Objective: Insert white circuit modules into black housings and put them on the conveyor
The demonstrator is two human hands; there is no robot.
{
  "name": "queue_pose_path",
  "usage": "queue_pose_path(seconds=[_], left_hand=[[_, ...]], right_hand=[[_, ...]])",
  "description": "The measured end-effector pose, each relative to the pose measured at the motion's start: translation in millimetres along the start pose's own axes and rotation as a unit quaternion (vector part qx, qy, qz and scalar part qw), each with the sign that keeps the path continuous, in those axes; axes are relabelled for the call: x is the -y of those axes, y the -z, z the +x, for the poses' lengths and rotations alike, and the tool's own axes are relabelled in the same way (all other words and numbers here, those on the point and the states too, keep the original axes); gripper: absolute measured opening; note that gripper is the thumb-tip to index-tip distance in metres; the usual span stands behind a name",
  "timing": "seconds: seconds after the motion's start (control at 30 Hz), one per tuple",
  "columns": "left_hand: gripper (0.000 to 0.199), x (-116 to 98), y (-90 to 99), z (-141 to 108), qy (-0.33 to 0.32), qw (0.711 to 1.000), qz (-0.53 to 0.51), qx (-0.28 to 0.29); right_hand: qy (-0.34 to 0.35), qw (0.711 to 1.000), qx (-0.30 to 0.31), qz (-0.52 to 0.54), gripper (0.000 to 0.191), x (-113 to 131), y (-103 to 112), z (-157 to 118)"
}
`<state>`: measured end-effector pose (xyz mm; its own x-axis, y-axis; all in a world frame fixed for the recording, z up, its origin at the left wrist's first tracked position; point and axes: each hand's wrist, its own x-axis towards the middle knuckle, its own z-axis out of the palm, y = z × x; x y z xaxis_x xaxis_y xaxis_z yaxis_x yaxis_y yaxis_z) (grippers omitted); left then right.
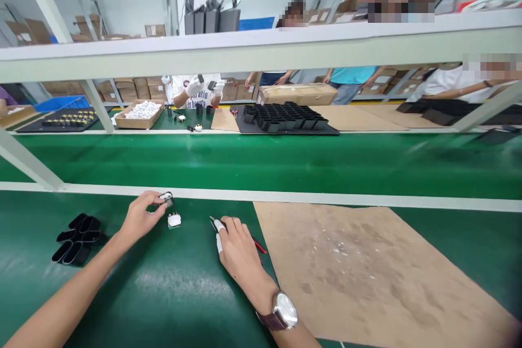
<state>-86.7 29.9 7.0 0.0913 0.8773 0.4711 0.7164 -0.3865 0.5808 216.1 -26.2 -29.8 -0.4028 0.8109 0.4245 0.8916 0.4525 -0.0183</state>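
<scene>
My left hand [142, 216] pinches a small dark-and-white part [167, 197] near the bench's back rail; its exact kind is too small to make out. Just below it on the green bench lies a small white piece on a green circuit board [174, 221]. My right hand [240, 247] is closed over a pair of pliers. Their red handle [260, 247] shows beyond the fingers, and the metal tip points left towards the board. White coverings wrap some fingers of this hand. Black oval sleeves [77, 240] stand in a cluster left of my left forearm.
A stained cardboard sheet [359, 266] with white scraps lies at the right. Behind the white rail [285, 196] runs a green belt [261, 160]. Across it are black sleeves on a tray [285, 117], a box of white parts [141, 113] and a gloved co-worker [198, 89]. A shelf beam [244, 51] crosses above.
</scene>
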Motion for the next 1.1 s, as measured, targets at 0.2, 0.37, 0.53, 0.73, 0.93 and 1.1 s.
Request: queue_pose_path(seconds=[0.2, 0.37, 0.53, 0.73, 0.93, 1.1], left_hand=[[0.015, 44.1, 0.1, 79.2, 0.092, 0.991, 0.083, -0.045], [0.014, 46.3, 4.8, 89.8, 0.097, 0.99, 0.103, -0.022], [0.038, 33.6, 48.1, 65.0, 0.064, 0.992, 0.1, -0.03], [0.044, 18.9, 142.3, 21.1, 0.082, 0.984, 0.123, -0.098], [0.046, 36.2, 174.7, -49.6, 0.028, 0.966, 0.249, 0.064], [0.036, 54.7, 156.5, -79.7, -0.002, 0.946, 0.299, 0.128]], right_hand=[[0.031, 0.999, -0.018, 0.001, 0.043, 1.4, -4.0, -1.1], [0.043, 0.999, -0.021, 0.014, 0.037, 4.1, -5.8, -1.1], [0.055, 0.997, -0.05, 0.036, 0.038, 4.2, -7.0, -1.6], [0.109, 0.987, -0.086, 0.076, 0.037, 9.2, -13.6, -5.2], [0.137, 0.98, -0.099, 0.104, 0.027, 23.0, -17.5, -1.0], [0.16, 0.984, -0.02, 0.069, 0.031, 46.6, -17.1, 16.8]])
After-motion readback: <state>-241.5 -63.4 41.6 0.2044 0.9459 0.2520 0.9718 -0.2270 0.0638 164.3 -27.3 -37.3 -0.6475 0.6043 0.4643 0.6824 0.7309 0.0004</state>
